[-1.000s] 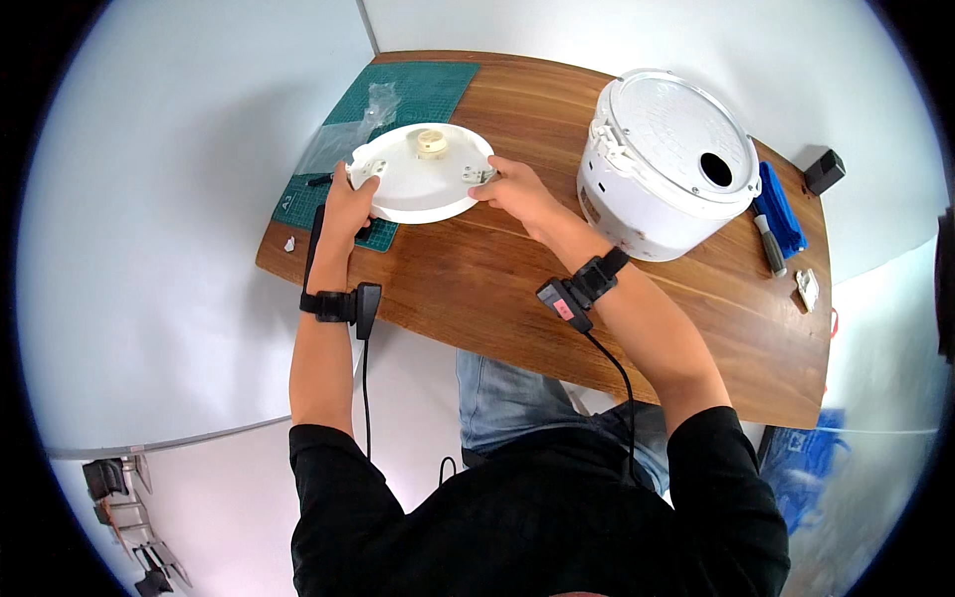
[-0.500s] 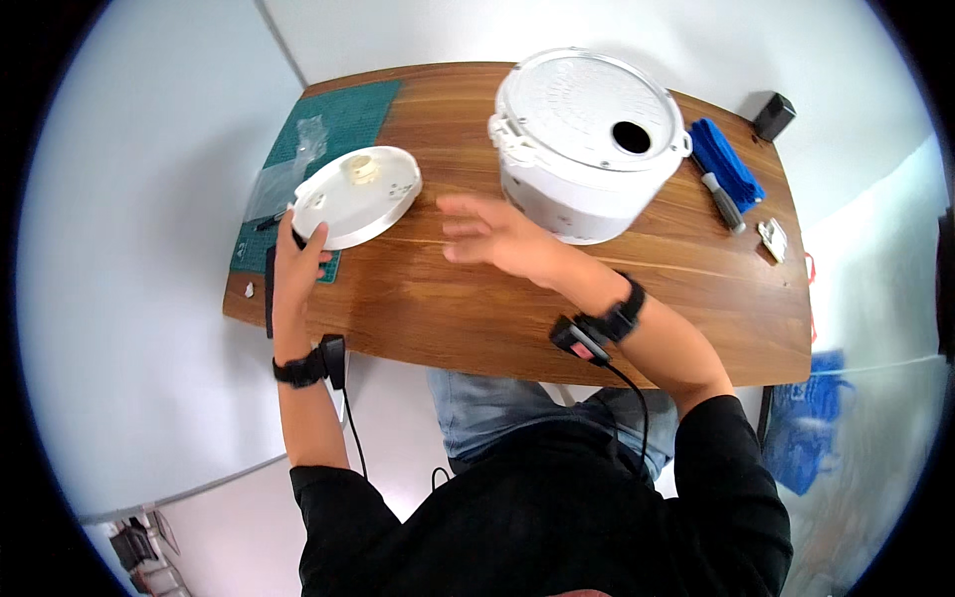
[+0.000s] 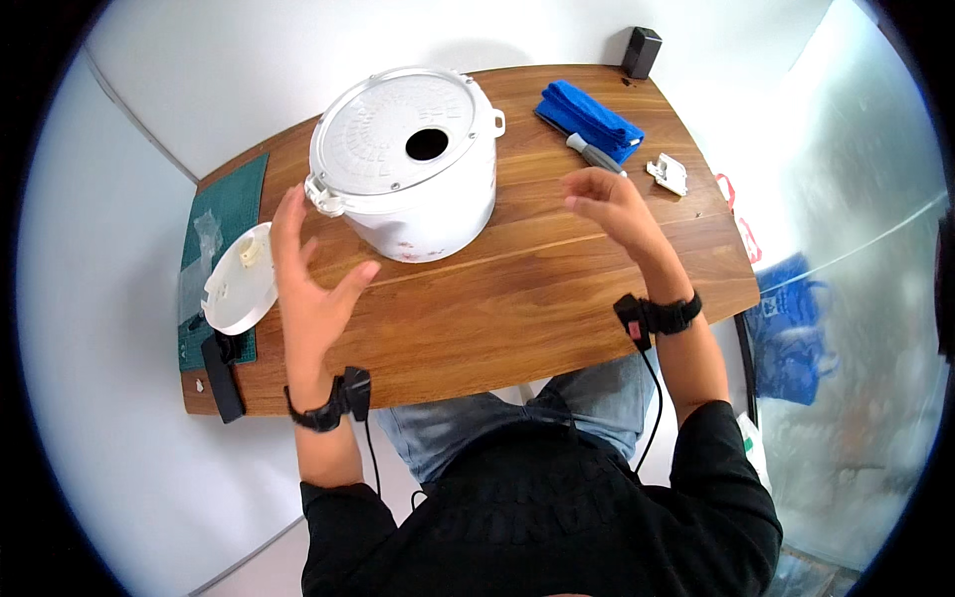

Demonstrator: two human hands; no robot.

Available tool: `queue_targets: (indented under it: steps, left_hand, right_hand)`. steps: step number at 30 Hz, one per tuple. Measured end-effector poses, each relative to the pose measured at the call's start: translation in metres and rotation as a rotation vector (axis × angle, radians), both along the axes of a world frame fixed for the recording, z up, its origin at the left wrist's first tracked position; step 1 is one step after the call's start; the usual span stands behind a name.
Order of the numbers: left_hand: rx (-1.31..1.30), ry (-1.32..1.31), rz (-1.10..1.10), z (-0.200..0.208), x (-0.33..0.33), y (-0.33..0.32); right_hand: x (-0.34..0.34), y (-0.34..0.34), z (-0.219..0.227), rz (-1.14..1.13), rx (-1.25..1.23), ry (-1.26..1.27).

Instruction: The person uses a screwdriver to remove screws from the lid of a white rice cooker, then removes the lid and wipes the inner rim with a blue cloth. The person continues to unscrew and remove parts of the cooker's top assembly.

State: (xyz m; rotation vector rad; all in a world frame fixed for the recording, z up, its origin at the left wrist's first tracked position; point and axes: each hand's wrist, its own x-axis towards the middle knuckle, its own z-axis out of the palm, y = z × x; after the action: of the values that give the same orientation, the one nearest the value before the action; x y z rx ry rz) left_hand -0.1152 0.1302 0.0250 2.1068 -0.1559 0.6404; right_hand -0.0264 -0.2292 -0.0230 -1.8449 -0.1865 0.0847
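Note:
A white rice-cooker-like pot (image 3: 428, 224) with a faint flower print stands upright on the table. Its round metal lid (image 3: 368, 124) has a dark hole. My left hand (image 3: 310, 289) is open, fingers spread, close to the latch on the pot's left side; whether the fingertips touch it I cannot tell. To the right of the pot, my right hand (image 3: 612, 214) hovers with loosely curved fingers, thumb apart, holding nothing. Left of my left hand lies a shallow white plastic cover (image 3: 242, 294), partly hidden by that hand.
The cover lies partly over a green cutting mat (image 3: 227, 194) with a clear plastic bag (image 3: 208, 237). A black flat object (image 3: 223, 378) is at the front left. At right are a folded blue cloth (image 3: 592, 119), a grey-handled screwdriver (image 3: 595, 154), a white plastic part (image 3: 668, 174) and a black box (image 3: 642, 52).
My left hand has let go of the white cover, which now rests on the left, and has moved toward the pot. My right hand has swung rightward. The view has turned right.

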Motion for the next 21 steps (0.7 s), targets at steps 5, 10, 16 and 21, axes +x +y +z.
queue_targets:
  steps: [5,10,16,21]
  left_hand:
    - [0.098,-0.045,-0.035,-0.002,0.046,-0.008]
    - [0.154,-0.109,0.001,-0.012,0.056,-0.003]
    - [0.201,-0.118,0.047,-0.007,0.042,-0.021]
    - [0.270,-0.130,0.035,-0.005,0.028,-0.035]
  right_hand:
    - [0.051,-0.037,-0.044,-0.243,-0.302,-0.223]
    - [0.065,-0.028,-0.054,-0.331,-0.654,-0.381]
    - [0.076,-0.032,-0.062,-0.468,-0.842,-0.397]
    - [0.079,-0.033,-0.058,-0.447,-0.961,-0.311]
